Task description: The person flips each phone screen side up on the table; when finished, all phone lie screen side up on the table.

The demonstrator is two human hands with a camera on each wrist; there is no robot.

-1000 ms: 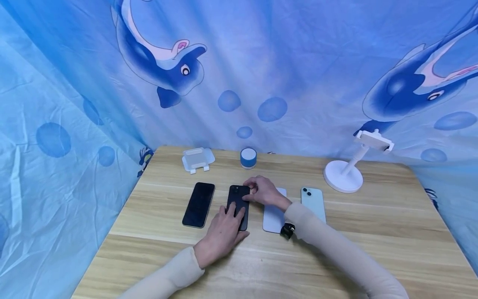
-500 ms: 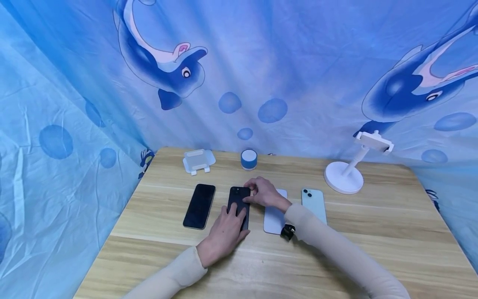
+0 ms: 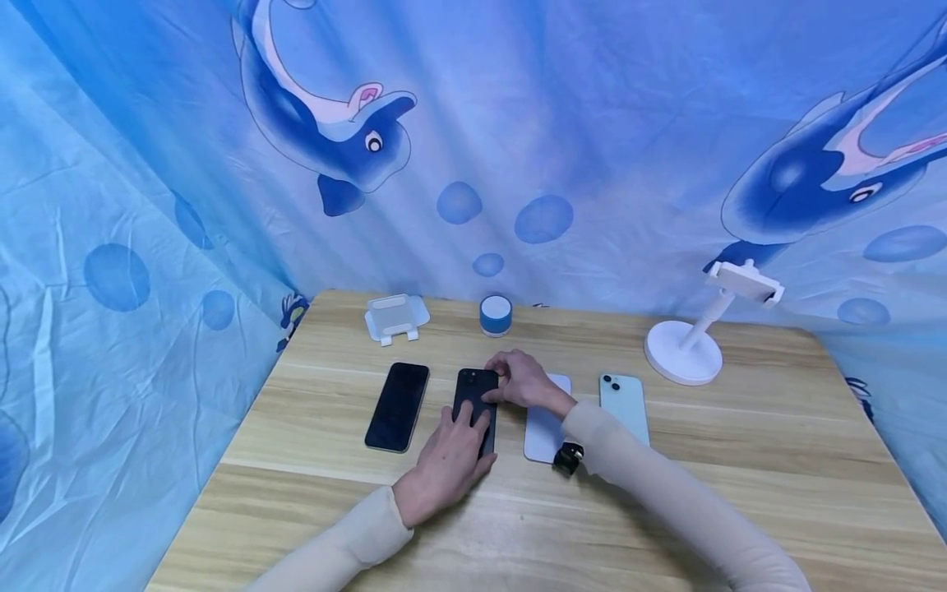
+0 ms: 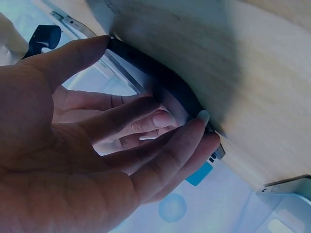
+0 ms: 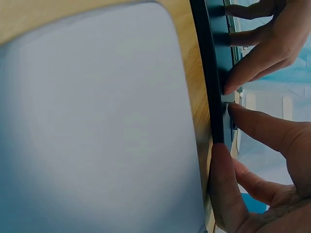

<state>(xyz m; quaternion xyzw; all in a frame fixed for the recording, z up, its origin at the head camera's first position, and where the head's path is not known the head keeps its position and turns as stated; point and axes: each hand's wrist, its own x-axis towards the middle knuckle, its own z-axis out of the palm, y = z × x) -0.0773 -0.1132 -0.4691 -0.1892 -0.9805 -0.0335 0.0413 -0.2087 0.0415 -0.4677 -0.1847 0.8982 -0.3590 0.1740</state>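
Note:
A black smartphone (image 3: 473, 384) lies back up on the wooden table (image 3: 518, 534), with its camera bump at the far end. My left hand (image 3: 447, 460) holds it across its near half; in the left wrist view the thumb (image 4: 80, 56) meets one end of its dark edge and the fingertips reach another part of that edge. My right hand (image 3: 527, 382) grips the phone's far right corner between thumb and fingers. Under my right forearm lies a pale phone (image 3: 543, 432), partly covered. That pale surface (image 5: 107, 121) fills much of the right wrist view.
A dark-screened phone (image 3: 397, 407) lies to the left, and a mint phone (image 3: 623, 403) to the right. Along the back stand a folded white phone stand (image 3: 395, 316), a blue and white cylinder (image 3: 496, 316) and a white round-based phone holder (image 3: 684, 353). A blue curtain (image 3: 607, 123) hangs behind.

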